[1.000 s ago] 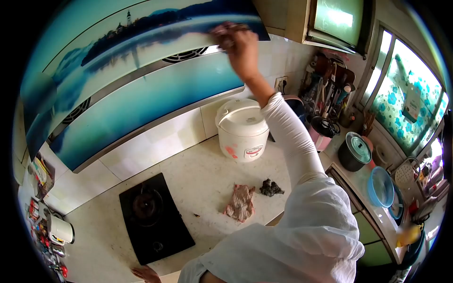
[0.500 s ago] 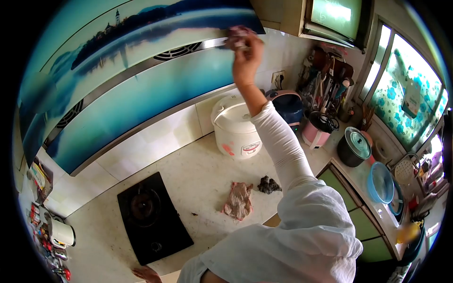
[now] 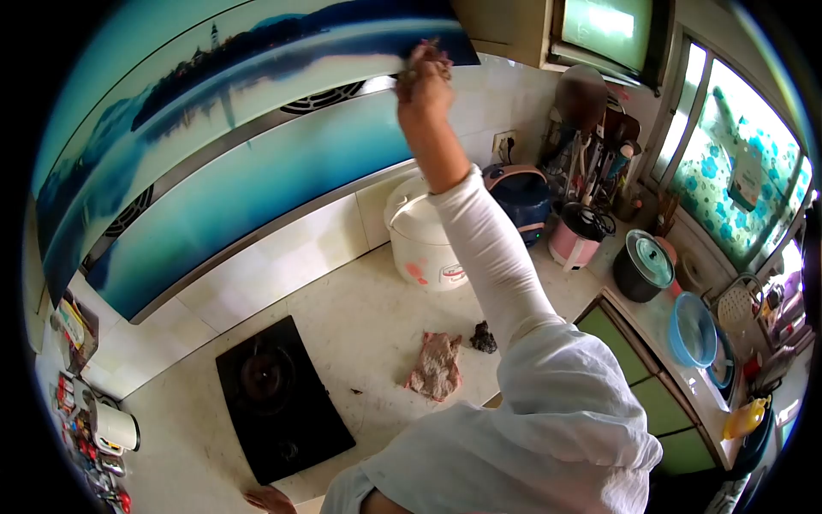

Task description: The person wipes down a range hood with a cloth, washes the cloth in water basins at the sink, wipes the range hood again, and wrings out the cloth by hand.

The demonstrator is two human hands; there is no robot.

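My right hand [image 3: 425,96] is raised to the right end of the range hood [image 3: 257,111], whose glossy panel carries a lake picture. Its fingers are closed on a crumpled, dirty rag [image 3: 432,62], which is at the hood's lower right edge; the hand hides part of the rag. At the bottom of the view my left hand [image 3: 270,499] lies flat on the counter's front edge, partly cut off. Between the arms, a stained pinkish cloth [image 3: 435,367] lies spread on the counter [image 3: 342,317]. Beside it sits a dark scouring pad [image 3: 483,337], partly behind my right sleeve.
A black induction cooktop [image 3: 282,398] lies on the left of the counter. Behind my right arm stand a white rice cooker [image 3: 419,236], a dark blue cooker [image 3: 518,206] and a pink pot [image 3: 572,244]. Further right are a lidded pot [image 3: 642,270] and a blue basin [image 3: 690,330].
My right hand has shifted slightly left along the hood with the rag, and the forearm now covers more of the scouring pad. My left hand stays about where it was.
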